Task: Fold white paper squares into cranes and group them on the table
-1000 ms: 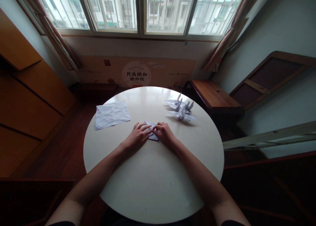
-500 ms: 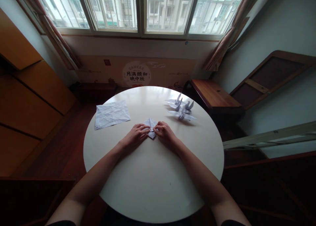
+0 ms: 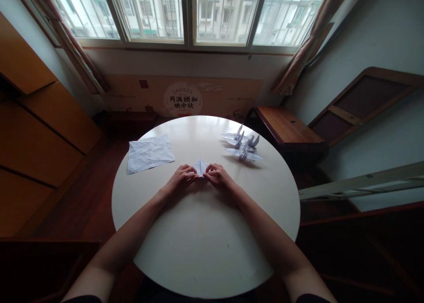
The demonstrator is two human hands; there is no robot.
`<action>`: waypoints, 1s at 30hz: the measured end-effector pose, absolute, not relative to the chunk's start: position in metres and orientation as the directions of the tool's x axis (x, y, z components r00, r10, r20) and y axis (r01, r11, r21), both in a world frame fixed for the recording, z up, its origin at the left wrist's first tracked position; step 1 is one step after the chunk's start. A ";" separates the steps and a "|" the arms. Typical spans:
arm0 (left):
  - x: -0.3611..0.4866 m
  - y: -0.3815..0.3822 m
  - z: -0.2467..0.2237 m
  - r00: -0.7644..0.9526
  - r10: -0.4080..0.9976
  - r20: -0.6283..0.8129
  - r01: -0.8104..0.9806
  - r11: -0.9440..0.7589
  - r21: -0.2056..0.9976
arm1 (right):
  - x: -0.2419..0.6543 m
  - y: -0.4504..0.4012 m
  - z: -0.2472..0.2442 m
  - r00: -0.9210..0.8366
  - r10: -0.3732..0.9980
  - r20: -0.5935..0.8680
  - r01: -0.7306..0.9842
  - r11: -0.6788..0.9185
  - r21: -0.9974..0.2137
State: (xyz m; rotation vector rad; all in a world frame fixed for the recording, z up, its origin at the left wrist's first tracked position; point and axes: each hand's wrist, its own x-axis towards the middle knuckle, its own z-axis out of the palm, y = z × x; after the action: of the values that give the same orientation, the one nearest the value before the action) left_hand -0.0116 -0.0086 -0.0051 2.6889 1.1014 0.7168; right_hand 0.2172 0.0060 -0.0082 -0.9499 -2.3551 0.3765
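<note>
A small piece of folded white paper [image 3: 200, 165] lies near the middle of the round table, its pointed end facing away from me. My left hand [image 3: 183, 176] grips its left side, fingers pressed together at the lower edge. On the opposite side my right hand [image 3: 217, 175] pinches the paper between thumb and fingers. The fingers of both hands hide its near part and side corners. Several folded paper cranes [image 3: 243, 146] sit in a cluster beyond my right hand. To the far left, a creased flat sheet of paper [image 3: 150, 153] rests on the tabletop.
The white round table [image 3: 202, 245] carries all the paper. Behind its right edge stands a wooden stool or low bench [image 3: 288, 126]. A barred window [image 3: 218, 16] fills the far wall, with a printed banner [image 3: 215, 93] below it. Orange cabinets [image 3: 39, 144] line the left.
The near point of the folded paper, visible before below my fingers, no longer shows. My hands have shifted slightly along its lower edge, the right one a little to the left.
</note>
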 end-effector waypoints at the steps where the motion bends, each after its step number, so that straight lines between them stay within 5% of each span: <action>1: -0.012 -0.008 -0.006 0.611 0.700 0.369 0.628 -0.713 0.313 | 0.217 0.006 -0.008 -0.597 0.699 0.395 0.539 0.713 -0.447; 11: -0.009 -0.007 -0.013 0.496 0.782 0.377 0.673 -0.620 0.403 | 0.211 0.007 -0.018 -0.537 0.742 0.400 0.556 0.669 -0.494; 30: -0.005 -0.019 0.007 0.569 0.759 0.316 0.697 -0.649 0.305 | 0.211 0.008 -0.018 -0.412 0.852 0.324 0.734 0.521 -0.436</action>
State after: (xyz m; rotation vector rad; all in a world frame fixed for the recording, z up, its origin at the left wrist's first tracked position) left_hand -0.0047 -0.0192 0.0069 2.6511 1.2379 0.6396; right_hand 0.2110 0.0084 -0.0180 -1.2901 -2.2551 0.3077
